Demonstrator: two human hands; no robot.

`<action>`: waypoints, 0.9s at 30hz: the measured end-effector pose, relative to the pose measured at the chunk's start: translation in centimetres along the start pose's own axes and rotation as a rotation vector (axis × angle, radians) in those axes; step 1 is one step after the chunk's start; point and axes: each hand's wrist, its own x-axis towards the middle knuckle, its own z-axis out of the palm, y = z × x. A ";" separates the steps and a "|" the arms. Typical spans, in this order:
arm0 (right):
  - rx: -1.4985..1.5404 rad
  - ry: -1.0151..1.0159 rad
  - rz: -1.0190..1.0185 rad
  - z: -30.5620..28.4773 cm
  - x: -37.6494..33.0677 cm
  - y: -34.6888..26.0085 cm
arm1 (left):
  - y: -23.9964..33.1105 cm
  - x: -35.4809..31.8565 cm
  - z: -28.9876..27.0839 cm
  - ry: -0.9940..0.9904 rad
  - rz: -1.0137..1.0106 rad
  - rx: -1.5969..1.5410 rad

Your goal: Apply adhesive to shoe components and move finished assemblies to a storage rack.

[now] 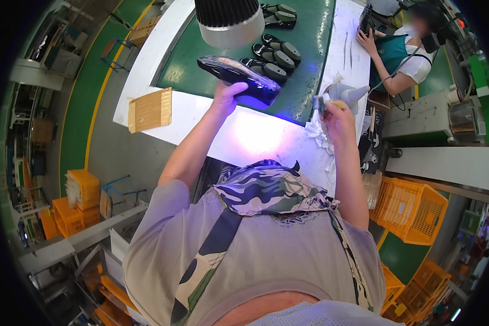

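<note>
Roughly, we count 6 black shoes w/ grey insoles lying on the green conveyor belt: one pair at top, a second pair mid, a third pair nearest us. A 7th, the glossy black shoe, is up in our left hand, held above the belt's near edge, sole side toward us, toe pointing right; violet light shines on its toe end & on the white table below. Left grip: fingers curled round the shoe's underside, closed on it. Right hand is pressed together on a small brush w/ pale wooden handle, bristle end up; just beside it stands 1 white cone-tipped squeeze bottle on crumpled white paper. 1 tan slatted wooden board lies at the table's left corner, well apart from both hands. 1 round ribbed lamp head hangs over the belt. Another person in a green apron works at the belt's far right. Room: table surface btw our hands is bare; right edge crowded by paper & bottle; orange plastic crates sit past the right edge.
</note>
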 end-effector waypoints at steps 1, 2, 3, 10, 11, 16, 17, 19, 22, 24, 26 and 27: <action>0.002 -0.006 0.006 1.0 0.4 -0.5 | -0.3 -0.3 0.5 0.047 0.042 0.105; -0.060 0.001 0.009 2.1 0.8 -0.9 | -0.2 -0.9 0.6 0.017 0.127 0.254; -0.119 0.017 0.008 2.5 1.3 -1.0 | 0.1 -1.5 1.3 -0.023 0.205 0.401; -0.226 -0.192 -0.068 8.5 4.9 0.2 | 3.3 -5.6 3.8 -0.172 0.779 1.141; -0.223 -0.197 -0.062 9.2 5.1 0.6 | 4.1 -6.0 4.6 -0.197 0.889 1.251; -0.189 -0.332 -0.100 12.5 4.7 0.4 | 6.0 -8.5 7.1 -0.192 1.008 1.350; -0.213 -0.359 -0.092 12.6 4.8 0.4 | 6.1 -8.7 7.4 -0.183 1.005 1.358; -0.212 -0.389 -0.074 12.6 5.0 0.9 | 6.3 -9.4 8.0 -0.150 1.017 1.351; -0.191 -0.406 -0.019 13.2 4.3 1.1 | 6.5 -10.0 8.8 -0.145 0.990 1.412; -0.171 -0.401 0.025 13.5 3.4 0.9 | 6.3 -10.2 8.8 -0.129 0.985 1.434; -0.078 -0.462 0.143 13.5 2.6 0.8 | 6.0 -10.3 8.6 -0.114 0.982 1.455; -0.078 -0.468 0.149 13.5 2.3 0.6 | 5.8 -10.4 8.4 -0.103 0.964 1.476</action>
